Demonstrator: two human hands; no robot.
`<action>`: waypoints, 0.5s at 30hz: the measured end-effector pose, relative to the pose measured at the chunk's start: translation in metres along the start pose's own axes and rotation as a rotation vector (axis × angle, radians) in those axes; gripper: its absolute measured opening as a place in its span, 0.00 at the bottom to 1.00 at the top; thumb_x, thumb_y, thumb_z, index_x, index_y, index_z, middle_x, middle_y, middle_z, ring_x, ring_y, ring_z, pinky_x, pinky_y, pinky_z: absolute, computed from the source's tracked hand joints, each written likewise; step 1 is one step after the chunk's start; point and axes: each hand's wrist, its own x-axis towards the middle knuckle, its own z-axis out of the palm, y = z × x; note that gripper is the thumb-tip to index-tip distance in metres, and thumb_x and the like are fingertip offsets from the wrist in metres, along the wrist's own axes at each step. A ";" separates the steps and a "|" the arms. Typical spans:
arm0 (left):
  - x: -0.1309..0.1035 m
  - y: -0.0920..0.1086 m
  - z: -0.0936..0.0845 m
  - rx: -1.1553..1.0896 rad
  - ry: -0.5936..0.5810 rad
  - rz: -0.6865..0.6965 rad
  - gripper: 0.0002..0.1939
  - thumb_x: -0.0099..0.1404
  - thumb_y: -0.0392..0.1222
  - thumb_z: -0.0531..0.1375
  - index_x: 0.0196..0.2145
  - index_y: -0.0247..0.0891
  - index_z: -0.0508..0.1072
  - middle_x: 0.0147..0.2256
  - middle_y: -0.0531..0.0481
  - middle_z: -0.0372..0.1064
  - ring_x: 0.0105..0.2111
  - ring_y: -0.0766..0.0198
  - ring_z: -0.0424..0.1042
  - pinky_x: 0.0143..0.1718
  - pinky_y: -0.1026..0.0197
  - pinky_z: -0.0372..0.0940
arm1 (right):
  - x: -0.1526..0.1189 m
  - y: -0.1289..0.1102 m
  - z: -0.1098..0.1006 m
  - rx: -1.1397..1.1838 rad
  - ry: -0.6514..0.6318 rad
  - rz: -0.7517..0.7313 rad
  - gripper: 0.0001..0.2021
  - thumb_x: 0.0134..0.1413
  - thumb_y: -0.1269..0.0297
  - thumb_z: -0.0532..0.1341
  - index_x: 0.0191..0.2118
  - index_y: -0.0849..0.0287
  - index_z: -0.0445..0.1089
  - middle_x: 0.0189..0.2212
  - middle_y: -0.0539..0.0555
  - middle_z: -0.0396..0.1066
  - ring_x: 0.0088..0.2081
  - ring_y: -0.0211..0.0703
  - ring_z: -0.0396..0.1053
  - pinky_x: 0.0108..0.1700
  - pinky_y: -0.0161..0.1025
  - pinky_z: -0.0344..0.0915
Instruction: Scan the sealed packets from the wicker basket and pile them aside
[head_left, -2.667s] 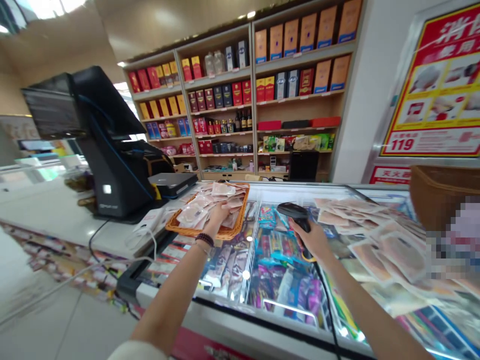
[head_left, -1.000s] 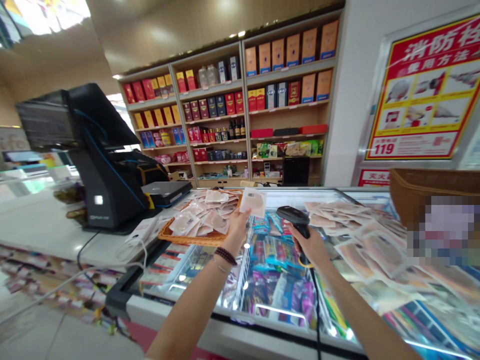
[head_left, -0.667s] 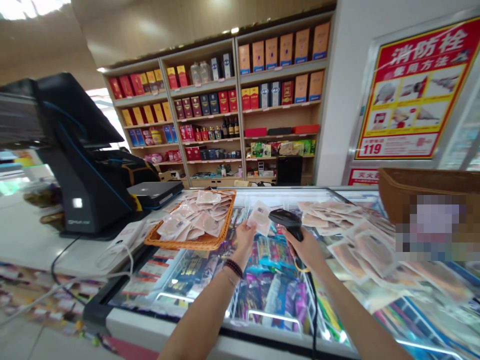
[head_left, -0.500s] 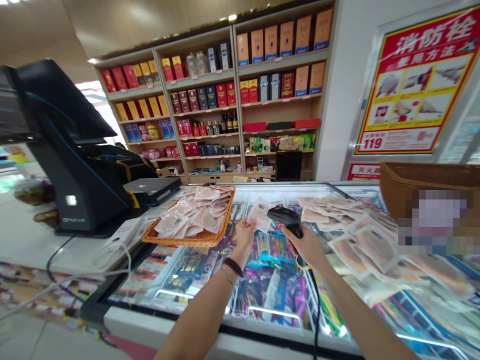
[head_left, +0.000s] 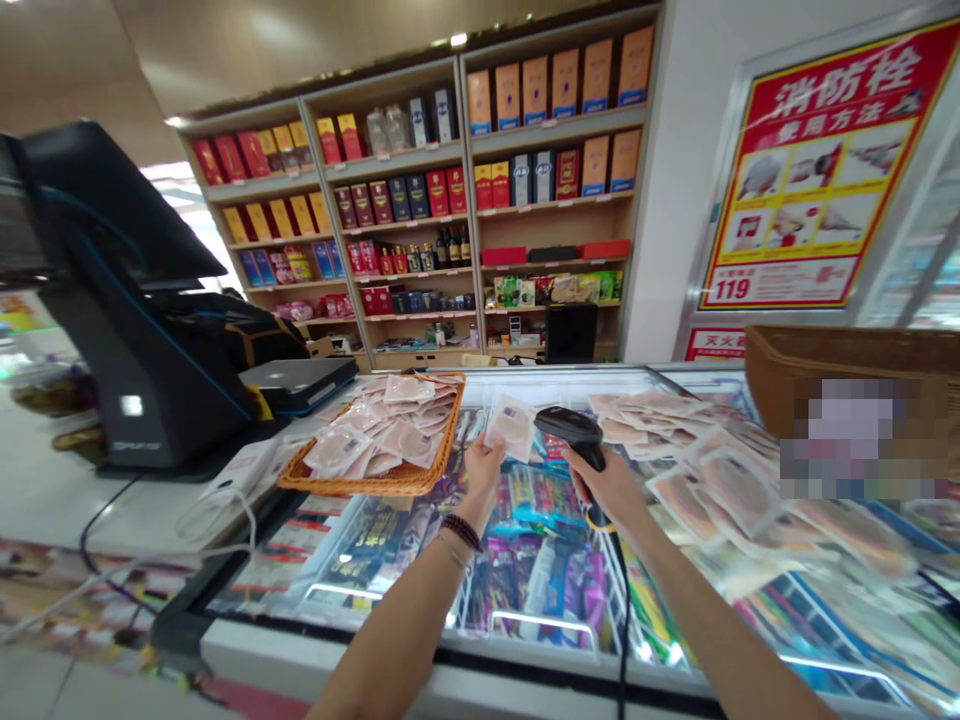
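The left hand [head_left: 482, 470] pinches a flat, pale pink plastic packet [head_left: 514, 428] over the white, glass-topped freezer [head_left: 259, 652], the right hand [head_left: 606, 488] wraps tightly around a black, pistol-shaped scanner [head_left: 571, 425] just beside it, and an orange wicker basket [head_left: 382, 486] sits by the freezer's far left corner.

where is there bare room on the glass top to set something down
The glass top looks bare between the orange basket, the front rim and the left forearm; goods show beneath it. Packets crowd the right side and fill the basket; the left hand and right hand hover between.
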 end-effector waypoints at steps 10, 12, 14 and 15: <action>0.011 -0.022 0.053 -0.083 -0.002 -0.080 0.23 0.49 0.50 0.75 0.38 0.38 0.73 0.32 0.48 0.75 0.35 0.61 0.77 0.41 0.58 0.72 | -0.008 -0.002 -0.079 0.021 0.229 0.002 0.24 0.47 0.36 0.64 0.21 0.52 0.62 0.10 0.47 0.61 0.12 0.37 0.58 0.17 0.36 0.57; 0.008 -0.026 0.082 -0.130 -0.058 -0.106 0.22 0.49 0.49 0.75 0.38 0.38 0.73 0.33 0.47 0.77 0.36 0.60 0.78 0.42 0.57 0.72 | -0.014 -0.001 -0.098 0.023 0.272 0.000 0.25 0.47 0.36 0.65 0.20 0.52 0.61 0.10 0.47 0.61 0.12 0.37 0.59 0.16 0.36 0.57; 0.002 -0.030 0.114 -0.164 -0.150 -0.111 0.21 0.50 0.48 0.75 0.38 0.38 0.74 0.35 0.44 0.78 0.38 0.58 0.79 0.45 0.55 0.73 | -0.019 0.001 -0.114 0.014 0.322 -0.001 0.26 0.46 0.35 0.65 0.19 0.52 0.61 0.10 0.47 0.61 0.12 0.37 0.59 0.16 0.36 0.57; -0.002 -0.032 0.131 -0.170 -0.214 -0.103 0.22 0.51 0.49 0.74 0.39 0.38 0.75 0.36 0.43 0.78 0.39 0.57 0.79 0.46 0.54 0.73 | -0.022 0.004 -0.122 0.011 0.346 -0.002 0.27 0.46 0.35 0.66 0.19 0.53 0.62 0.11 0.47 0.61 0.12 0.37 0.59 0.15 0.36 0.58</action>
